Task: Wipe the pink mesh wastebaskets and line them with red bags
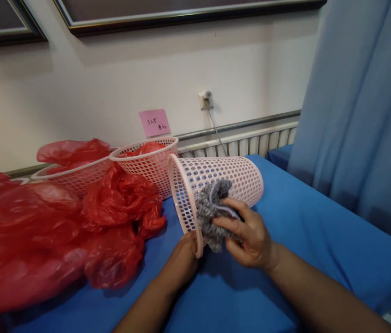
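A pink perforated plastic wastebasket (237, 173) lies on its side on the blue-covered surface, its open mouth facing left. My left hand (186, 256) grips the lower part of its rim, with the fingertips partly hidden behind the rim. In my right hand (249, 233) is a bunched grey cloth (211, 208) with a pale edge, pressed against the outside of the basket near the mouth. The fingers of that hand are bent over the cloth.
Two more pink baskets, one upright (161, 166) and one behind (88, 178), hold red plastic bags. A heap of red bags (43, 231) covers the left side. Behind are a radiator (244, 145), a plugged-in cord (216, 127) and a pink note (154, 122). A blue curtain (362, 115) hangs right.
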Available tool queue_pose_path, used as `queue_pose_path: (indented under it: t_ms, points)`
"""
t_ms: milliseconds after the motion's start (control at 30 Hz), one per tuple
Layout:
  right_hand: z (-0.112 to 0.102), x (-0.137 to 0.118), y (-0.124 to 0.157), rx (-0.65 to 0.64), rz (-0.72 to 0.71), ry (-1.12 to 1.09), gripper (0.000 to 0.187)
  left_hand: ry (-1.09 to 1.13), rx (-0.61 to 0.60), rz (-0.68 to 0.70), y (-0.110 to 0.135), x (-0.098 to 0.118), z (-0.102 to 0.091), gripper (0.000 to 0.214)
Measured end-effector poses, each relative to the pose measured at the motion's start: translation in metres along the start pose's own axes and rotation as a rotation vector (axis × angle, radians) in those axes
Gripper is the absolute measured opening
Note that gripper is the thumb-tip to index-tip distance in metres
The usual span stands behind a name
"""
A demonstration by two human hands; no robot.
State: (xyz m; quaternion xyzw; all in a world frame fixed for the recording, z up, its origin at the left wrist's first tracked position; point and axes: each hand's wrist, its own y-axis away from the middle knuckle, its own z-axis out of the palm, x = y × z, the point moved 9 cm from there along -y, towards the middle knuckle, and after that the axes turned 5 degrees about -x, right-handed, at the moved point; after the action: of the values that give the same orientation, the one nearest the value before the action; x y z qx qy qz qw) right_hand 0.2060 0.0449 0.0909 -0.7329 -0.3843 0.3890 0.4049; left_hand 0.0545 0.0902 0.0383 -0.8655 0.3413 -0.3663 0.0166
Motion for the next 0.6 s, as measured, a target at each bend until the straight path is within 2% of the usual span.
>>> queue_pose_path:
  t_ms: [100, 200, 267, 300, 367, 500, 600]
  points:
    - [-0.026, 0.065, 0.008, 0.188, 0.336, 0.166, 0.049, -0.079, -0.124, 0.042, -0.003, -0.004, 0.008, 0.046]
    - [-0.054, 0.131, 0.029, 0.348, 0.704, 0.246, 0.042, -0.107, -0.102, 0.039, -0.002, -0.016, 0.005, 0.046]
    - [-0.061, 0.148, 0.036, 0.392, 0.788, 0.245, 0.041, -0.106, -0.088, 0.04, -0.002, -0.02, 0.004, 0.045]
    - [-0.06, 0.146, 0.034, 0.388, 0.759, 0.24, 0.041, -0.103, -0.088, 0.046, -0.002, -0.02, 0.004, 0.044]
    - [-0.048, 0.122, 0.022, 0.313, 0.588, 0.214, 0.044, -0.096, -0.097, 0.064, -0.003, -0.017, 0.006, 0.042]
    - [-0.004, 0.04, 0.003, 0.043, 0.158, 0.082, 0.055, -0.1, -0.111, 0.048, -0.003, -0.012, 0.009, 0.039]
    - [0.011, 0.01, 0.003, -0.038, 0.042, 0.009, 0.058, -0.071, -0.04, 0.019, 0.001, -0.015, 0.006, 0.033]
